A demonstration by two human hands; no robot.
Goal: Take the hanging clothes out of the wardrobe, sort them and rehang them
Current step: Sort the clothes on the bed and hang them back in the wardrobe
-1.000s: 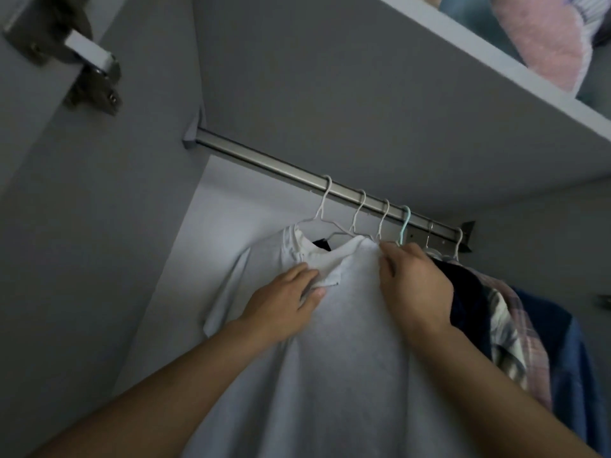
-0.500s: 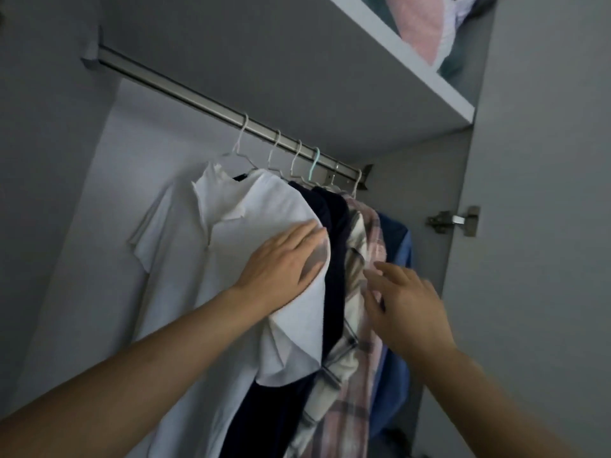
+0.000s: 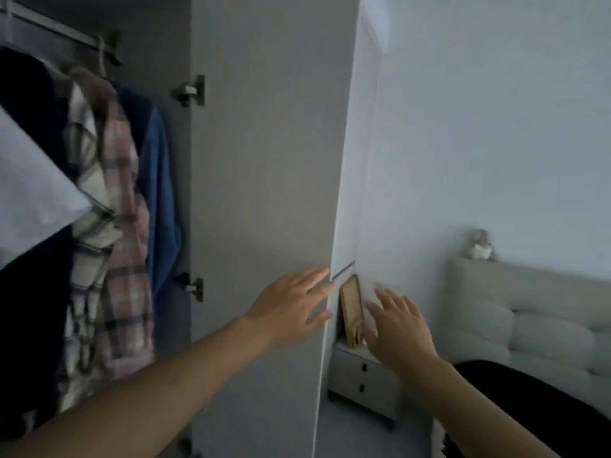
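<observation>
Head view: both hands empty, fingers spread. Left hand (image 3: 291, 305) reaches the wardrobe door (image 3: 261, 200) edge at five o'clock, right hand (image 3: 396, 325) beyond it, probably to swing it. Hanging clothes (image 3: 109, 206) remain inside at nine o'clock.

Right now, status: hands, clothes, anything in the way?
Left hand open on the wardrobe door edge; right hand open, empty. Clothes hanging on the rail. Nothing blocking.
</observation>
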